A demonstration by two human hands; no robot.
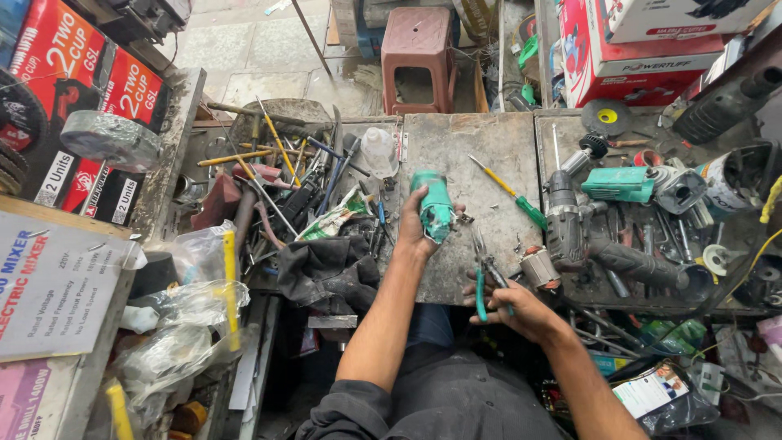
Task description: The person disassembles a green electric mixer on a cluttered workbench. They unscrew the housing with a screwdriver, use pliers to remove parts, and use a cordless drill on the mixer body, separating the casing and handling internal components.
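**Head view: two hands, one tool body, one pair of pliers**

Left hand [417, 228] clenched around a teal power-tool body [435, 205], held just above a grey metal bench plate [456, 151]; long axis of the body running away from the wrist, top end pointing up-frame, metal stub jutting from the side facing the other hand. Right hand [521, 311] closed on teal-handled pliers [485, 277], jaws pointing up toward the tool body, tips near its lower end but apart from it. Tool body lying up and to the left of the pliers grip; right hand the nearer to the stub.

Counted: one tool body, one pair of pliers, two hands. Right of the pliers grip, one grey drill [564, 218] and one yellow-and-green screwdriver [511, 194]. Left of the clenched hand, a heap of loose hand tools [285, 175], too tangled to count, and one dark rag [326, 273].
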